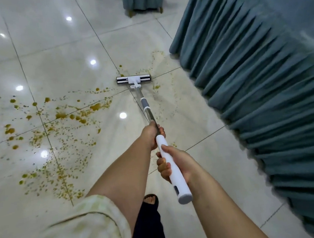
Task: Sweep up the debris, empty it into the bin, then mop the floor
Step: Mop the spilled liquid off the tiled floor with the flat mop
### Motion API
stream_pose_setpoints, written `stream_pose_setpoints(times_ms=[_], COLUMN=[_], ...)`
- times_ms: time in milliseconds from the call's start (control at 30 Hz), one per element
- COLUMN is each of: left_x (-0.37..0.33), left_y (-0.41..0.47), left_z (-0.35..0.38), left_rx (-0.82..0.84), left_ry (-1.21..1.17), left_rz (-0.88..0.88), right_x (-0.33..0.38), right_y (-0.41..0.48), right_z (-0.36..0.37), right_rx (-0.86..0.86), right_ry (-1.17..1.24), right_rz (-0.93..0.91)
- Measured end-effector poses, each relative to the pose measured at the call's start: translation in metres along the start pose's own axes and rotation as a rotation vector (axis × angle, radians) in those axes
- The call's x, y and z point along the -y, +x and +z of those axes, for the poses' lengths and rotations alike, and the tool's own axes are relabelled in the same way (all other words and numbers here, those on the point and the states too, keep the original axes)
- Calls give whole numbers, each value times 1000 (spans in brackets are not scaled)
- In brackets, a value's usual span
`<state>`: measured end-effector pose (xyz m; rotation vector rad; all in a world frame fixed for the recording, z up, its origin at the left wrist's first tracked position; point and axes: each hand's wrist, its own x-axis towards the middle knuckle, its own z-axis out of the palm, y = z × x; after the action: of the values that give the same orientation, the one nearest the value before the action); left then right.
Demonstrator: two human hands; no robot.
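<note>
Mopping stage: left hand (152, 135) is wrapped round the pole (150, 115), right hand (176, 164) curled round the white grip (160, 140) nearer me. Mop head (134, 79) sits flat on the tiles (64, 51) far ahead, near the teal table skirt (261, 74). Most of the splatter (61, 115) is off left, so I'd work overlapping strokes that way, head kept flat

One wide-angle camera is riding on the person's head, facing forward and steeply down at the tiled floor (55, 57). It is looking along both forearms: the right hand (176, 164) and left hand (151, 136), gripping the mop handle (162, 141), are sitting close beneath the lens, the mop head (134, 79) farther out near centre. The lens is bowing the teal table skirt (261, 78) along the right edge.
</note>
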<state>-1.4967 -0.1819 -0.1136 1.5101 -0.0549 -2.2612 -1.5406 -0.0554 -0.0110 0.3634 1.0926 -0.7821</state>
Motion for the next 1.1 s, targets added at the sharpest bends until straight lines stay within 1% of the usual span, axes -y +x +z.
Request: stream_pose_setpoints(times_ms=[133, 200, 267, 367, 533, 667, 867, 1100], left_x=[-56, -72, -74, -61, -21, 20, 119, 227], left_y=[48, 67, 82, 92, 87, 61, -2, -79], left_z=[36, 51, 58, 59, 42, 31, 6, -26], left_rx=[-9, -6, -7, 18, -12, -27, -5, -15], left_ry=[-6, -16, -6, -34, -42, -13, -21, -32], left_rz=[15, 3, -3, -21, -11, -10, -35, -17], right_x=[74, 101, 115, 116, 79, 40, -40, -142], right_y=[37, 53, 63, 68, 59, 32, -29, -95], right_z=[16, 12, 3, -16, -39, -62, -118, -175], right_rx=[18, 17, 23, 39, 70, 91, 94, 114], right_ry=[-28, -44, -62, -65, -14, 53, 73, 50], right_rz=[-5, -13, -18, -13, -1, 10, 27, 12])
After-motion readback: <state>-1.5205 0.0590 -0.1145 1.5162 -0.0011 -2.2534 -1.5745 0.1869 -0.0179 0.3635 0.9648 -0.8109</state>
